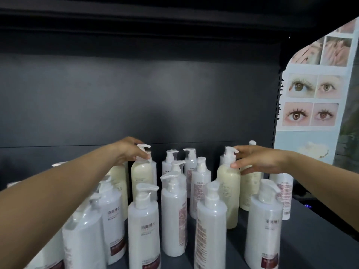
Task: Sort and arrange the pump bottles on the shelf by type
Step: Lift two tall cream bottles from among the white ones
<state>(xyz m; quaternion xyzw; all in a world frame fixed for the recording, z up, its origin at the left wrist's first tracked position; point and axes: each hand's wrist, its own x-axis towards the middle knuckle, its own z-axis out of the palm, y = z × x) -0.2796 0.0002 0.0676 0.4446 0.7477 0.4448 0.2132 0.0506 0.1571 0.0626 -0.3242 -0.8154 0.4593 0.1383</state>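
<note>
Several pump bottles stand on the dark shelf (303, 241). My left hand (127, 152) grips the pump neck of a cream-coloured bottle (141, 176) at the back left; another cream bottle (118, 177) stands just left of it. My right hand (260, 160) reaches in from the right, its thumb and fingers closing around the pump neck of a second cream bottle (228, 189). A further cream bottle (249, 189) stands under that hand. White bottles with dark red labels (142, 228) (262, 226) fill the front rows, and slimmer white ones (200, 187) stand in the middle.
The black back panel (145, 98) rises right behind the bottles, and an upper shelf (136, 18) hangs overhead. A poster with eye pictures (310, 100) covers the wall at the right. Bare shelf surface shows at the front right.
</note>
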